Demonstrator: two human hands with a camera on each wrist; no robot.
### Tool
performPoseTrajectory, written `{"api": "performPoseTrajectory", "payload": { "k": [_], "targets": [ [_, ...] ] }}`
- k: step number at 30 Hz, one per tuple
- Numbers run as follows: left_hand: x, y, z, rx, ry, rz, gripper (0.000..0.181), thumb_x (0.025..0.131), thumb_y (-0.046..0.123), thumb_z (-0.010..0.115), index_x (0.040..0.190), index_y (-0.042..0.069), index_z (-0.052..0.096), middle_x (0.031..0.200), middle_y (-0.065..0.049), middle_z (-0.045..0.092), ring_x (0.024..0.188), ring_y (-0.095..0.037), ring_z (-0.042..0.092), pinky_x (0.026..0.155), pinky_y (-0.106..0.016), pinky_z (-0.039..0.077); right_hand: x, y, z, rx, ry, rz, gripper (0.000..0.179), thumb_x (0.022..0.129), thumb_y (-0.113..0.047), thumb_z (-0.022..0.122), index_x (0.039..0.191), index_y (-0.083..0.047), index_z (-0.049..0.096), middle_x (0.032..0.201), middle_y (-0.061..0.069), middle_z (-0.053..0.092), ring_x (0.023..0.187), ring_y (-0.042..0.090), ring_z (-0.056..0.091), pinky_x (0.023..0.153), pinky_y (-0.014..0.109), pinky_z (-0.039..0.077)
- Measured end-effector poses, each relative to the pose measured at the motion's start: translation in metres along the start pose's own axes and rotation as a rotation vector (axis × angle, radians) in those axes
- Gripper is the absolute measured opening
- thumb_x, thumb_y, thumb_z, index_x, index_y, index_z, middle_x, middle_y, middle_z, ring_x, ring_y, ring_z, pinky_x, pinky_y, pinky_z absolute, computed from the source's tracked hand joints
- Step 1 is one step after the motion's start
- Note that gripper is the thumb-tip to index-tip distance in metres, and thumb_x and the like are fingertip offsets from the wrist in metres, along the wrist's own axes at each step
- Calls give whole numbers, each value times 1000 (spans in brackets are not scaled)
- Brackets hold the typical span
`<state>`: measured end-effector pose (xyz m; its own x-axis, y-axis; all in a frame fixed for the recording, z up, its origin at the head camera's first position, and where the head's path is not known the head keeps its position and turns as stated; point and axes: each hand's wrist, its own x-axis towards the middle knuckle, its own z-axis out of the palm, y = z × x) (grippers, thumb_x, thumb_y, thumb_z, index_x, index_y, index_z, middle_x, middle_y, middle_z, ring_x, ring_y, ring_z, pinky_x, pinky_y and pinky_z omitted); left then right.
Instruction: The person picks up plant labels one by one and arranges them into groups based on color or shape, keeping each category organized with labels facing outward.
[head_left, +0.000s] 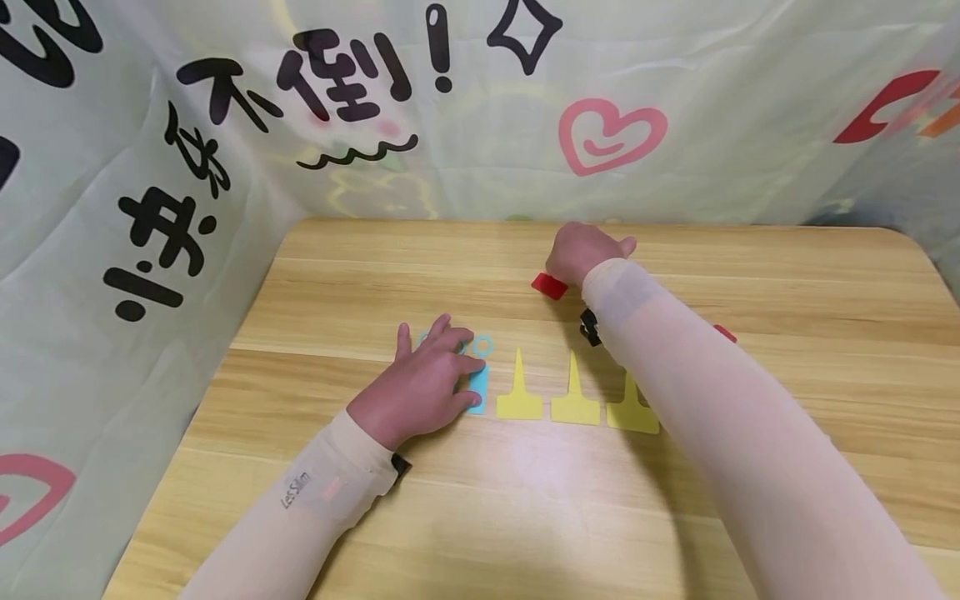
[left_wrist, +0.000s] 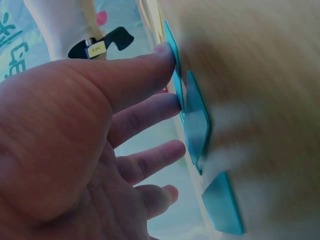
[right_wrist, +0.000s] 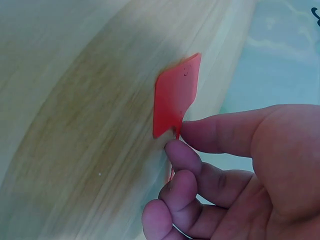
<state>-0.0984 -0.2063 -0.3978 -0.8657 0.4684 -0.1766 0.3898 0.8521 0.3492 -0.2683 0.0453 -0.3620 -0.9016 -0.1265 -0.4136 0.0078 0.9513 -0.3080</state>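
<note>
My right hand [head_left: 581,252] is near the back of the table, pinching the thin stem of a flat red plastic tag [right_wrist: 175,95] between thumb and fingertips. In the head view the wide end of this tag pokes out left of the hand. My left hand [head_left: 420,379] is spread over the blue ring-topped plastic tags. Its thumb and index fingertips touch the rightmost blue tag [head_left: 480,392]; two more blue tags [left_wrist: 197,117] show beside it in the left wrist view. The left palm hides most of them from above.
Three yellow tags with pointed stems [head_left: 518,406] lie in a row right of the blue ones. A bit of another red piece [head_left: 725,333] shows beyond the right forearm. A printed cloth [head_left: 480,183] hangs behind the wooden table [head_left: 510,517].
</note>
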Motion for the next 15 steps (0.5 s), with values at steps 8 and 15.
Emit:
{"api": "performPoseTrajectory", "payload": {
  "k": [8, 15],
  "targets": [
    [1, -1, 1, 1, -1, 3, 36, 104, 32, 81, 138, 22, 80, 167, -12, 49, 167, -49, 19, 119, -90, 6, 2, -3, 2, 1, 0, 13, 32, 102, -18, 53, 70, -13, 55, 62, -1, 47, 72, 24, 55, 122, 80, 16],
    [2, -2, 1, -6, -2, 5, 37, 104, 33, 82, 139, 22, 80, 167, -12, 48, 167, -49, 19, 120, -89, 6, -1, -6, 1, -2, -35, 4, 38, 105, -21, 55, 69, -13, 52, 60, -2, 43, 69, 23, 54, 124, 84, 7]
  ]
}}
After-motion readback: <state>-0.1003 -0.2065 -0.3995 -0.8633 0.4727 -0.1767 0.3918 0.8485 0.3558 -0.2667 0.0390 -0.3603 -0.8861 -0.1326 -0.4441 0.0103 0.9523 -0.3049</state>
